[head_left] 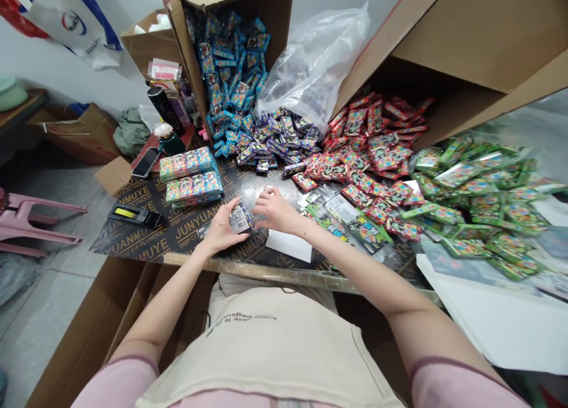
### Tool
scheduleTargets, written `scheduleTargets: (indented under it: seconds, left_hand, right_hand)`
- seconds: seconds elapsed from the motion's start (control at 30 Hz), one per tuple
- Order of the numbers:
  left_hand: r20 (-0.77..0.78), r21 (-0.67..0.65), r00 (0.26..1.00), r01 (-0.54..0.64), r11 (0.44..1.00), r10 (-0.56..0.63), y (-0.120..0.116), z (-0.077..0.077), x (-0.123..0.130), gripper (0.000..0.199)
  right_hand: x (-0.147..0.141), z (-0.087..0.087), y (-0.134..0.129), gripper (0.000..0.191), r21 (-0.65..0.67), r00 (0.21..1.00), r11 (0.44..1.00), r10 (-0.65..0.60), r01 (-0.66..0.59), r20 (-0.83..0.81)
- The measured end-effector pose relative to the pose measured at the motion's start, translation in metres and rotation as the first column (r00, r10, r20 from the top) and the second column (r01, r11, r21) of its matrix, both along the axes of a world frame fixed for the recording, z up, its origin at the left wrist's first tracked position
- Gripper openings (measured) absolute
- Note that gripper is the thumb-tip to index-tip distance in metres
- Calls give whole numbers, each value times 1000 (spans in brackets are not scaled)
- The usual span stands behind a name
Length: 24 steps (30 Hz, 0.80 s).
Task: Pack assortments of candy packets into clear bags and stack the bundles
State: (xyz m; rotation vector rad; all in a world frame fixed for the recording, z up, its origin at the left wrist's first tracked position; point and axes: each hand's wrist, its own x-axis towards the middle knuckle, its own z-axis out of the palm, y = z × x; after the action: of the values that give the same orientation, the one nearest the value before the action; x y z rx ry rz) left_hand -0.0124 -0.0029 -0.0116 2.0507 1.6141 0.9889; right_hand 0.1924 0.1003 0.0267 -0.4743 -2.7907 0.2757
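Observation:
In the head view my left hand (220,228) is closed around a small dark packet with a white barcode panel (240,218), holding it just above the table. Beside it is my right hand (276,210), its fingers curled together close to the packet's right side. What lies between those fingertips, if anything, is hidden. A white paper strip (289,246) lies below my right hand, and clear plastic (252,189) lies behind it. To the left of my hands, bundles of colourful packets (193,177) rest in two stacked rows.
Piles of blue packets (237,82), purple packets (284,137), red packets (368,153) and green packets (483,201) spread across the back and right, some spilling from cardboard boxes (470,47). A phone (145,162), a tape dispenser (135,215) and a black bottle (164,107) are at left.

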Motion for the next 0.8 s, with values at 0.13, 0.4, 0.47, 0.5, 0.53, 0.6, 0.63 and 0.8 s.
scheduleTargets:
  seconds: [0.13, 0.4, 0.47, 0.5, 0.53, 0.6, 0.63, 0.8]
  left_hand:
    - [58, 33, 998, -22, 999, 20, -3, 3, 0, 93]
    - [106, -24, 992, -60, 998, 62, -10, 9, -7, 101]
    - [107, -33, 990, -94, 995, 97, -10, 10, -8, 102]
    - [107, -35, 989, -100, 994, 103, -10, 10, -7, 101]
    - [108, -34, 988, -106, 994, 109, -10, 9, -7, 101]
    - [116, -34, 985, -126, 991, 129, -10, 7, -5, 101]
    - [118, -37, 982, -141, 989, 145, -10, 4, -4, 101]
    - [52, -53, 985, -164, 985, 167, -8, -6, -3, 107]
  right_hand:
    - [1, 3, -14, 23, 34, 998, 998, 52, -51, -35]
    - [8, -24, 6, 26, -253, 966, 963, -149, 93, -213]
    - [13, -43, 30, 52, -275, 894, 897, -405, 347, -192]
    - [15, -53, 40, 72, -283, 864, 858, -481, 429, -149]
    - [17, -63, 49, 85, -295, 854, 835, -511, 465, -101]
    - [18, -76, 58, 92, -349, 875, 829, -482, 437, -51]
    - [18, -78, 59, 88, -381, 887, 835, -455, 397, -73]
    - [19, -48, 27, 83, -347, 871, 916, -330, 202, -364]
